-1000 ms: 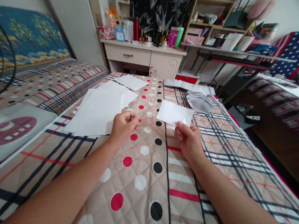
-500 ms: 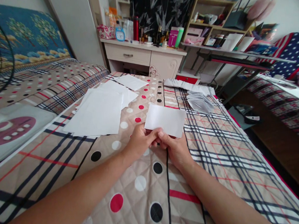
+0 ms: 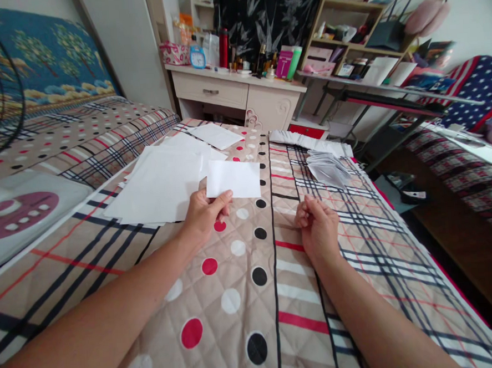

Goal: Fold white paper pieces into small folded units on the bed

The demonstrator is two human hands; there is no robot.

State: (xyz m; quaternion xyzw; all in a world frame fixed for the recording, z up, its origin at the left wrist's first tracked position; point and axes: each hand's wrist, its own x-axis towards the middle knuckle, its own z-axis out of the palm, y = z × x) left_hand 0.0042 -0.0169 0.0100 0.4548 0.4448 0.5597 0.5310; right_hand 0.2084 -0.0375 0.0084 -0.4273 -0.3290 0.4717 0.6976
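Shifted left, mid-frame: 1 white card (image 3: pixel 236 178), clamped in our left hand (image 3: pixel 206 211); right hand (image 3: pixel 318 224) curled closed. Seemingly handover; next needs steady grip.

Two bare, rounded forearms (image 3: pixel 123 297), narrower toward the wrists (image 3: pixel 186 237)

No txt or nos legible

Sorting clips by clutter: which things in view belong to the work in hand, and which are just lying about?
Likely part of the work:
- white card, in the left hand
- white sheets on the bed
- fanned pile, to the right

Apparently just lying about:
- blue clock
- red bottle
- green tube
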